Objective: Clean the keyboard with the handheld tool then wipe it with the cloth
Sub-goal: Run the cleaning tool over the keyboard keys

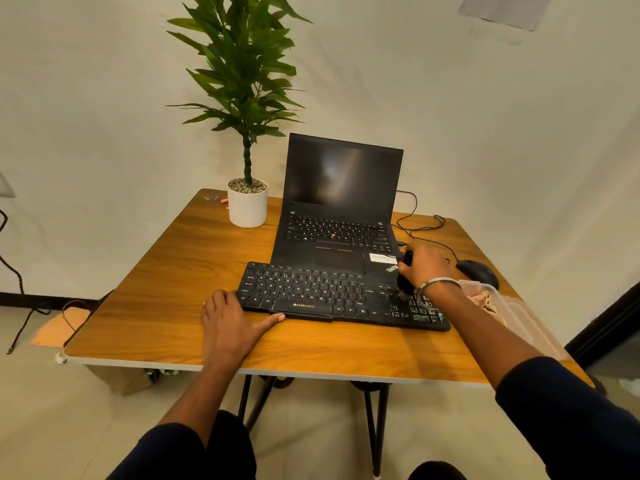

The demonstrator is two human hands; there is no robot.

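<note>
Head view, the only one I have. My right hand (424,268) is curled round the small black handheld brush (406,280), bristles down on the right-hand key block of the flat black plastic keyboard (332,297), which lies across the middle of the orange-brown wooden table (180,271), its far edge touching the open black laptop (341,216). My left hand (230,322) lies flat at the keyboard's near-left corner, about eight o'clock from its centre, fingers straight, thumb stretched along the front edge, holding nothing and just bracing the board.

Risks, as I judge them: the keyboard sits slightly askew, so a hard stroke could slide it into the laptop if my left hand lets up. Pressing too hard might catch a keycap. My right elbow could also knock what sits at three o'clock.

That is a clear plastic tub (512,306) just beside the keyboard's right end, with a crumpled beige cloth (488,303) in it, untouched. Behind it, at two o'clock, a black corded mouse (479,273). At eleven o'clock, a white pot with a green plant (247,202).
</note>
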